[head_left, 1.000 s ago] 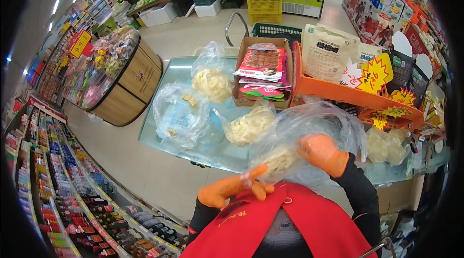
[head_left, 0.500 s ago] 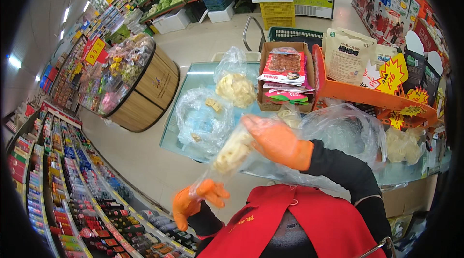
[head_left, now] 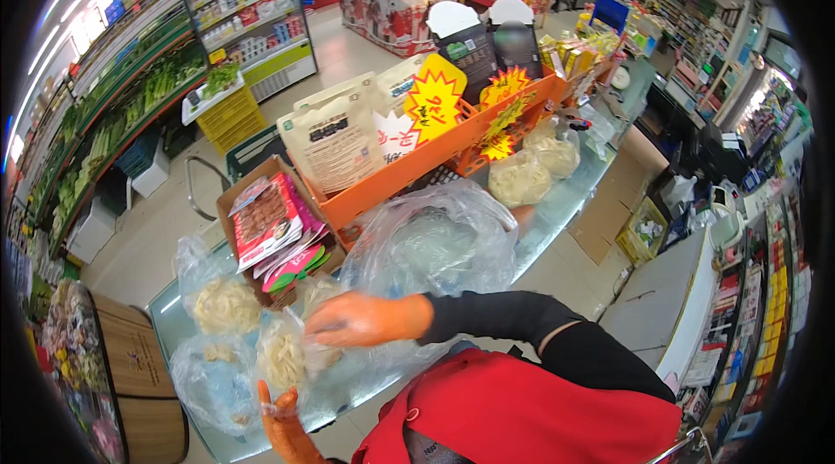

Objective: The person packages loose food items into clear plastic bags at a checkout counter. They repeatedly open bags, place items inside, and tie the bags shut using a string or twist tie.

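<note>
Several fingers of our left hand (head_left: 289, 433) spread just beside a clear bag of pale strips (head_left: 282, 361) at the glass table (head_left: 565, 207); whether our blurred right hand (head_left: 357, 320) gripped the bag, we couldn't tell.

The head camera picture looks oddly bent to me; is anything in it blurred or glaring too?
In the head view, the right-hand shelves curve toward a dark round rim, as a fisheye lens would make them; in the same view, highlights glint on the large clear plastic bag and a white streak glares on the glass table; also in the head view, the right hand looks smeared, possibly motion blur.
</note>
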Motion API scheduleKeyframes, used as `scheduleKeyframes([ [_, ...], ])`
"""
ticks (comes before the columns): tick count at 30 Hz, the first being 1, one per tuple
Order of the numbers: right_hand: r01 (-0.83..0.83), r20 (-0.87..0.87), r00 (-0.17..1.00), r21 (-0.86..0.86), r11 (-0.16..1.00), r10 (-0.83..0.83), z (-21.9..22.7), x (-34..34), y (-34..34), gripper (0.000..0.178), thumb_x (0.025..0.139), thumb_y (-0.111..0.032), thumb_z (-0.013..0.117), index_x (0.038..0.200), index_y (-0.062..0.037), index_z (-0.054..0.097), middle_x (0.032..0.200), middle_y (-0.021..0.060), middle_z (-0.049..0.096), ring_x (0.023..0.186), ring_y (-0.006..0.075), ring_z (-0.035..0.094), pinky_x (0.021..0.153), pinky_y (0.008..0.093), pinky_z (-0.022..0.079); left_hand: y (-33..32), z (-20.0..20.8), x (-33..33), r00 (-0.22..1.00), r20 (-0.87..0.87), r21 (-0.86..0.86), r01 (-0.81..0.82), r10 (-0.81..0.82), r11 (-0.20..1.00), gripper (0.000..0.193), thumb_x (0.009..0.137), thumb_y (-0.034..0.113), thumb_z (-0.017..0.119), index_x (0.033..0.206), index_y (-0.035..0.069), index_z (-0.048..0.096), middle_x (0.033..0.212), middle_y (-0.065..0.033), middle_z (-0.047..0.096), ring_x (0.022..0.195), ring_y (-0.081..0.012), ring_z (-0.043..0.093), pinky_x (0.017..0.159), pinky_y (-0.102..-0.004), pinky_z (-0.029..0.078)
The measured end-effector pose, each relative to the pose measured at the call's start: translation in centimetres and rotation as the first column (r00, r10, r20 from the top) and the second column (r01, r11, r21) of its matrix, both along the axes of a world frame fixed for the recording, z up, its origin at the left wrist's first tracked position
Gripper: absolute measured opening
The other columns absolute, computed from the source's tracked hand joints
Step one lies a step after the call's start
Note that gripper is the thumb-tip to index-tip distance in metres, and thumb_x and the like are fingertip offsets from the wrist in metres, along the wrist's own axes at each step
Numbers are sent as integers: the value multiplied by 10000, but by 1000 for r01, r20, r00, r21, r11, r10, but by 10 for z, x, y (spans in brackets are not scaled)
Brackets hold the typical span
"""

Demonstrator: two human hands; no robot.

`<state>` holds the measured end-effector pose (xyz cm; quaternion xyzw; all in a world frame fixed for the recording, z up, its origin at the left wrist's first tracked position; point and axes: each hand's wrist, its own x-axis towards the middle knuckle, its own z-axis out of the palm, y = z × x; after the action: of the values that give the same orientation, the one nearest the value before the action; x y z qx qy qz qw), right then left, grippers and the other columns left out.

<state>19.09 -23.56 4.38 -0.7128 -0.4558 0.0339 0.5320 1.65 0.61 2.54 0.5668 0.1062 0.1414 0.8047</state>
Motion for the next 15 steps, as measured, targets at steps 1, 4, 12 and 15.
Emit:
scheduleKeyframes([
  [1, -60, -262, 965, -120, 991, 26, 28, -4, -40, 345, 1018, -310, 606, 1241, -55, 669, 1167, 176, 685, 1075, 310, 659, 953, 382, 507, 17, -8, -3, 999, -52, 291, 13, 3, 957, 580, 1009, 321, 579, 1484, 16, 449, 1165, -121, 631, 1136, -252, 579, 1105, -397, 409],
  [4, 312, -434, 860, 36, 949, -267, 41, -32, -127, 310, 1012, -270, 618, 1166, -19, 712, 1073, 107, 735, 997, 206, 672, 921, 336, 513, 47, 4, -17, 982, -153, 763, 48, 108, 644, 453, 1012, 330, 582, 1355, 34, 571, 1308, -198, 597, 1220, -381, 541, 1090, -459, 412],
  [12, 969, -520, 175, 243, 52, -836, -14, -44, -359, 254, 984, -154, 604, 1128, 24, 714, 977, 55, 714, 884, 130, 646, 823, 274, 513, 12, 62, -16, 817, 67, 782, -400, 573, 478, 305, 1036, 198, 485, 1181, -10, 655, 1099, -176, 667, 1013, -290, 620, 896, -423, 497],
  [15, 961, -454, 137, 278, 6, -880, -27, -15, -378, 241, 967, -143, 619, 1117, 19, 715, 980, 66, 723, 870, 155, 663, 821, 301, 524, -25, 88, -2, 724, 234, 776, -541, 649, 324, 303, 1035, 201, 489, 1173, -7, 660, 1092, -174, 669, 1015, -295, 622, 894, -427, 498],
])
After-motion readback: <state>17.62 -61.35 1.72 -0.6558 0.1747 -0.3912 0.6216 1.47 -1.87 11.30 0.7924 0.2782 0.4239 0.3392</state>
